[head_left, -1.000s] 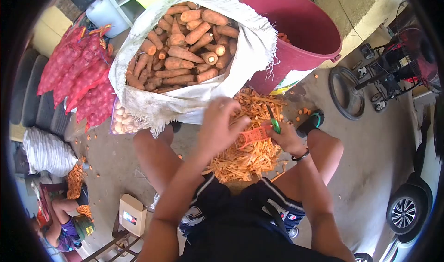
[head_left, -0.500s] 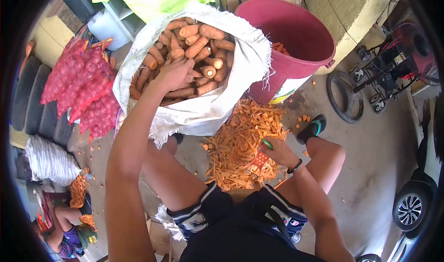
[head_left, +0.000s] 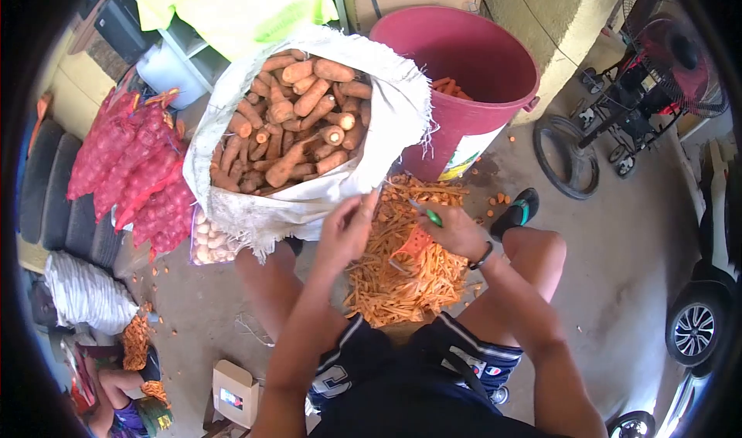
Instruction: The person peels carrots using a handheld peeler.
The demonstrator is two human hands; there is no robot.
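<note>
My left hand (head_left: 345, 233) is closed around a carrot (head_left: 371, 202), of which only the end shows past the fingers, just off the sack's front edge. Facing it, my right hand (head_left: 457, 233) grips a small green-handled knife (head_left: 433, 218), its blade pointing toward the carrot. Below that hand is an orange perforated tool (head_left: 416, 242) with a metal end, overlapping the pile of carrot peelings (head_left: 402, 287) between my legs. Many unpeeled carrots (head_left: 297, 106) fill the open white sack (head_left: 309, 208) in front of me.
A large red bin (head_left: 464, 121) with orange carrots inside stands behind the peelings. Red net bags of onions (head_left: 127, 160) and a bag of garlic (head_left: 212, 241) are left of the sack. Another person (head_left: 116, 388) sits at lower left. A bicycle wheel (head_left: 566, 157) and car (head_left: 696, 326) are at right.
My left hand has come out of the sack with a carrot and moved down beside my right hand. The right hand has risen slightly, and the knife blade now shows.
</note>
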